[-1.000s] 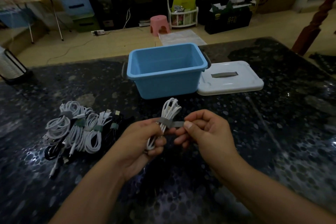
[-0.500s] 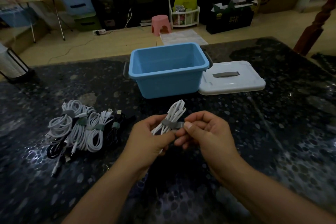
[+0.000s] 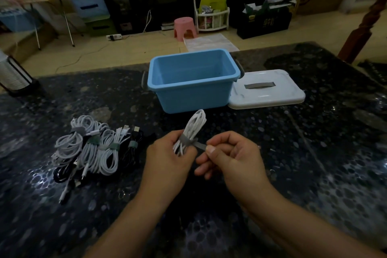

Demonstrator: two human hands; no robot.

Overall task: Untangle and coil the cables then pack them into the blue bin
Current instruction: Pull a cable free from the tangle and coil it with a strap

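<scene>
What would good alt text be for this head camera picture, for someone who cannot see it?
Over a dark speckled table, a person's left hand holds a coiled white cable while the right hand pinches the end of its grey strap. Behind stand an open blue bin and its white lid; more strapped cables lie to the left.

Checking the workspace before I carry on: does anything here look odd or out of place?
Mostly tidy. In the cable pile, loose plug ends trail toward the near edge of the table rather than staying tucked in. The blue bin stands upright.
</scene>
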